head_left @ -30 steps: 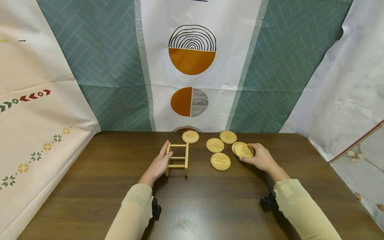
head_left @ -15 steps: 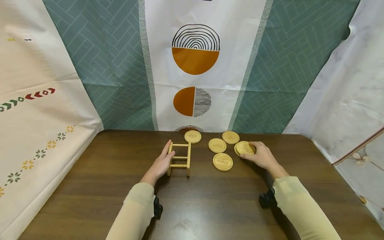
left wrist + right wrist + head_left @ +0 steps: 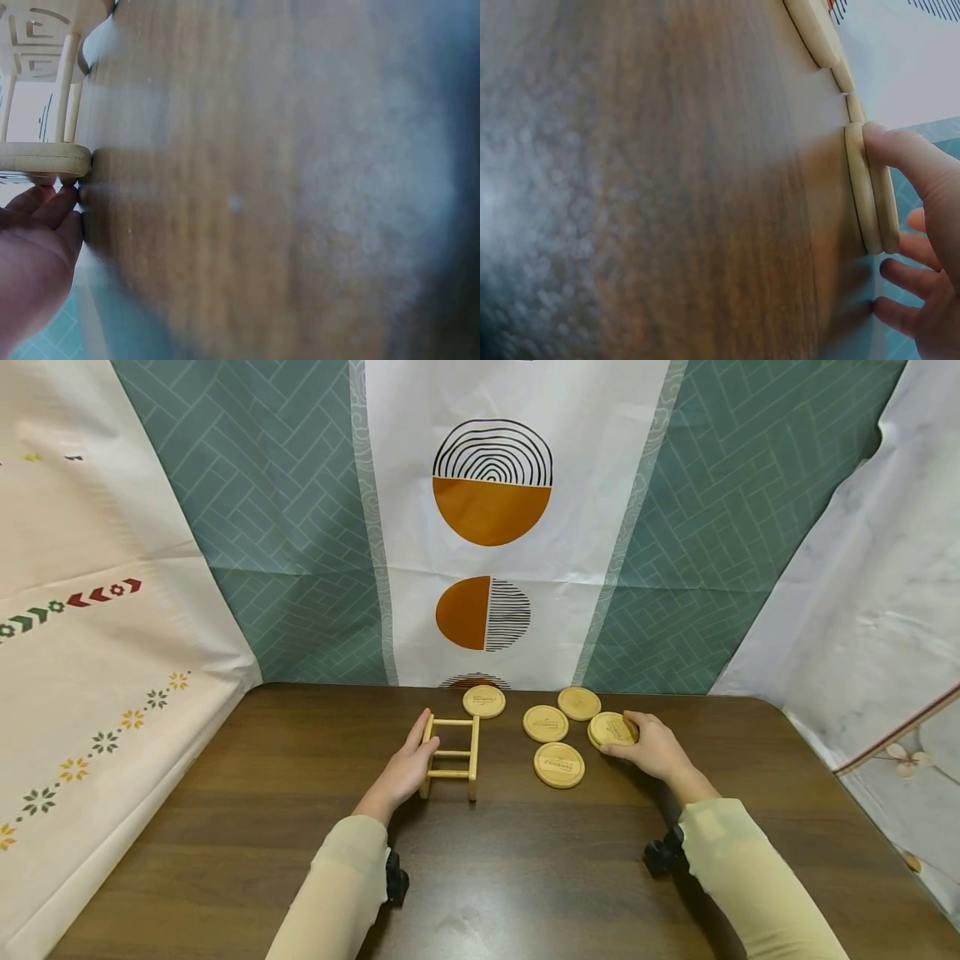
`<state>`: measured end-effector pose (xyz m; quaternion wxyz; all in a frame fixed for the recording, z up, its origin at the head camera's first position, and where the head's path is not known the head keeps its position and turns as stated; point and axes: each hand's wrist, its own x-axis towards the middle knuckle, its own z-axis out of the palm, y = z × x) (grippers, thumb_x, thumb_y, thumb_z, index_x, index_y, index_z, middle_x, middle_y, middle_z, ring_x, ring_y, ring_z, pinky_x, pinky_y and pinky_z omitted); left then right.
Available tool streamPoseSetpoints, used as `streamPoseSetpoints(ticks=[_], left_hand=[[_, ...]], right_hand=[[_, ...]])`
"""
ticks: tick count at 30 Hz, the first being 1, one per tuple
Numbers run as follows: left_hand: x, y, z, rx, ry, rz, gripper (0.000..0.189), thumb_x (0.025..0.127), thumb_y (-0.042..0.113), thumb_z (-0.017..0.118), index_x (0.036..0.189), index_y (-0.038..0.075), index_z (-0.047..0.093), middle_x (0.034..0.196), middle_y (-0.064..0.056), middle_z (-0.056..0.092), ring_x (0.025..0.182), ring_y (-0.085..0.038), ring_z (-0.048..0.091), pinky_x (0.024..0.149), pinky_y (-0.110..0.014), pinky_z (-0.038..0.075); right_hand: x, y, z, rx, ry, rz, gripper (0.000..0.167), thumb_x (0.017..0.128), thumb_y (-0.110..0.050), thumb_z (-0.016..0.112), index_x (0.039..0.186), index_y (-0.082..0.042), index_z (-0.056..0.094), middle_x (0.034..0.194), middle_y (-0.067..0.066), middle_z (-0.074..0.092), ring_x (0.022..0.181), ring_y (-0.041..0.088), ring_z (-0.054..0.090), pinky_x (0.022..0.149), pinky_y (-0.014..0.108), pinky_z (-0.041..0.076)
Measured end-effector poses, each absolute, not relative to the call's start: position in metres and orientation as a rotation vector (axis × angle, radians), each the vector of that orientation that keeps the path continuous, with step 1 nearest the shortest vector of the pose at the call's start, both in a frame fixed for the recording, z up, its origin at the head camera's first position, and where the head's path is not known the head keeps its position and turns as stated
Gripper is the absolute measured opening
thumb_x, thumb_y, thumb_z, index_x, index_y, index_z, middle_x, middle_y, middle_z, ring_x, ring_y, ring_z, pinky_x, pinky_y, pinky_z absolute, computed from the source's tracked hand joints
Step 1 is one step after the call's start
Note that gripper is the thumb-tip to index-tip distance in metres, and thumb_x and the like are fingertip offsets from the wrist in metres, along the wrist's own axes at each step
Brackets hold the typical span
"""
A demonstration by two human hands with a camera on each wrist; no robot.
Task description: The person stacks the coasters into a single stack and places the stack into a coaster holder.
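"Rack (image 3: 452, 753) first: where is it?"

"On the tabletop (image 3: 495, 860), a little left of the middle. Rods (image 3: 449, 774) join its two sides. The left hand (image 3: 401, 770) holds it by the left panel (image 3: 425, 787), with fingers (image 3: 58, 206) bent against the outer face and the thumb on the panel."

"And the right hand (image 3: 658, 752)?"

"Its thumb and fingers pinch the top coaster (image 3: 611, 732) at the rim. Directly beneath, touching it, is the lower coaster (image 3: 861, 187), its edge peeking out a little."

"Where are the others?"

"Lying flat between the rack and that stack, mostly. The front coaster (image 3: 559, 766) is nearest the person, the middle coaster (image 3: 546, 724) just beyond it, and the back coaster (image 3: 579, 703) farther off to the right. The far coaster (image 3: 484, 702) lies just behind the rack's right end."

"Anything around them?"

"Green and white cloth (image 3: 300, 543) hangs behind the tabletop, and pale sleeves (image 3: 341, 868) cover both forearms."
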<state>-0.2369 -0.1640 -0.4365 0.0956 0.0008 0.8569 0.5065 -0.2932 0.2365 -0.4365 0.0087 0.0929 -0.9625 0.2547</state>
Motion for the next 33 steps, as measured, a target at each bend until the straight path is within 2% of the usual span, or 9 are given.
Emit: streamPoseSetpoints(ticks=[6, 15, 33], left_hand=[[-0.237, -0.164, -0.436, -0.004, 2.548, 1.493, 0.056, 0.100, 0.047, 0.029, 0.148, 0.049, 0.000, 0.160, 0.000, 0.009, 0.143, -0.038, 0.018, 0.111, -0.062, 0.016], [-0.235, -0.165, -0.436, 0.008, 2.537, 1.493, 0.056, 0.101, 0.046, 0.029, 0.148, 0.047, -0.001, 0.161, 0.002, 0.005, 0.143, -0.039, 0.016, 0.111, -0.063, 0.016], [-0.235, -0.162, -0.436, 0.021, 2.551, 1.500, 0.057, 0.101, 0.042, 0.029, 0.150, 0.044, -0.001, 0.160, -0.003, 0.008, 0.142, -0.040, 0.019, 0.110, -0.063, 0.018]], right_hand=[[-0.293, 0.236, -0.436, 0.284, -3.017, 0.838, 0.095, 0.078, -0.049, 0.072, 0.142, 0.008, 0.033, 0.142, 0.032, 0.036, 0.131, 0.048, 0.034, 0.105, 0.059, 0.031], [-0.289, 0.239, -0.439, 0.264, -3.008, 0.838, 0.094, 0.078, -0.050, 0.072, 0.143, 0.006, 0.034, 0.142, 0.032, 0.036, 0.130, 0.048, 0.034, 0.104, 0.059, 0.032], [-0.280, 0.239, -0.438, 0.284, -2.971, 0.852, 0.094, 0.077, -0.054, 0.071, 0.141, 0.005, 0.038, 0.141, 0.031, 0.037, 0.129, 0.047, 0.036, 0.103, 0.060, 0.032]])
